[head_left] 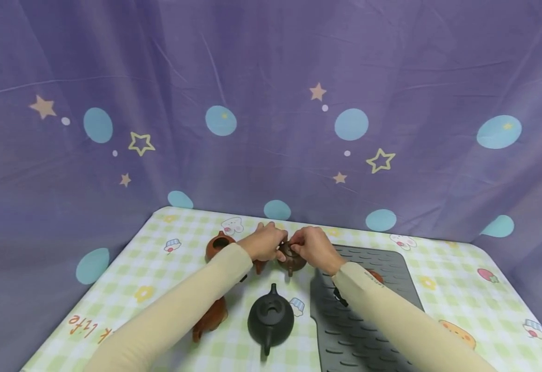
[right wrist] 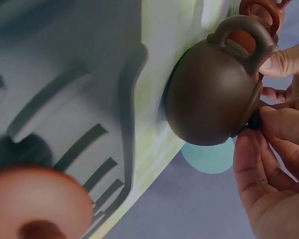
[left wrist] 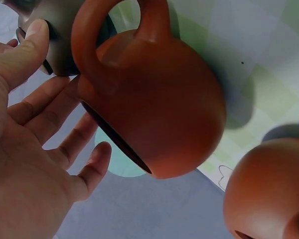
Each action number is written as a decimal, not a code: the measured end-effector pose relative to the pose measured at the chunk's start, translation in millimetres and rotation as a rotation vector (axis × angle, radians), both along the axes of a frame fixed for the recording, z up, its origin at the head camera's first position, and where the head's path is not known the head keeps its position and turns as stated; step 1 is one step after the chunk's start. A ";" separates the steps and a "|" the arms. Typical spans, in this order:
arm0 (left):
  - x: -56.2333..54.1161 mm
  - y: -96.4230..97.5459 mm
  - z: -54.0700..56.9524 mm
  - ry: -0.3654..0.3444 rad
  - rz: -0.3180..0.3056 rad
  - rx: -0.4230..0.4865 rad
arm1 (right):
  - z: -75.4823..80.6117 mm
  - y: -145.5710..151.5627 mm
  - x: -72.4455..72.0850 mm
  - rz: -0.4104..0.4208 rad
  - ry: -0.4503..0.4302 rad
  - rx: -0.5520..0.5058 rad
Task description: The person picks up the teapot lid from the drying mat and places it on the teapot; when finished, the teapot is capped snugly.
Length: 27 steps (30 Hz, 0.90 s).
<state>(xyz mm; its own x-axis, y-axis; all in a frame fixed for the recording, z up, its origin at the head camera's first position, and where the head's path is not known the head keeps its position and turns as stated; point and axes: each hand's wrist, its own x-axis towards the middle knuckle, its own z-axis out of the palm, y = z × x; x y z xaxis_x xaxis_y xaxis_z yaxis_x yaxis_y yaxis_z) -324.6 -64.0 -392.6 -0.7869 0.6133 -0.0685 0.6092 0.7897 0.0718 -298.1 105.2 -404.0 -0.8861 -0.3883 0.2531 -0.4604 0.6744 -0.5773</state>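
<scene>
At the back of the table, both hands are at a dark brown teapot. My right hand pinches the small black knob of its lid between thumb and fingertips, with the lid at the pot's mouth. My left hand holds the same pot from the left, its thumb by the upper end of the handle; its other fingertips are partly hidden. Close beside the left hand stands a reddish-orange teapot with an uncovered mouth.
More reddish-orange teapots stand left, one uncovered at the back and another nearer me. A black teapot sits front centre. The grey ridged mat lies right, bearing a reddish-orange rounded piece. A purple curtain hangs behind.
</scene>
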 end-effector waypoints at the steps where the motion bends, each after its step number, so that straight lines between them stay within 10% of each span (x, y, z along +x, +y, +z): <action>1: -0.1 -0.8 0.2 0.001 0.000 0.003 | -0.1 0.8 0.7 0.004 0.002 -0.006; 15: 6.1 -58.3 21.9 -0.050 0.006 0.104 | 6.3 79.4 25.7 0.022 0.064 0.030; 27: 4.6 -81.6 12.6 -0.030 0.046 0.036 | -5.2 143.8 52.4 -0.010 -0.070 0.187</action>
<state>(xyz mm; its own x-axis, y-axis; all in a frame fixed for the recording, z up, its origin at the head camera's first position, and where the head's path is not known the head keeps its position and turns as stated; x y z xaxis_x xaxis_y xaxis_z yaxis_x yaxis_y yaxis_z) -320.0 -145.6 -379.9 -0.8120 0.5793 -0.0709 0.5698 0.8132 0.1188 -245.7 249.0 -409.2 -0.9031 -0.4138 0.1152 -0.4163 0.7775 -0.4714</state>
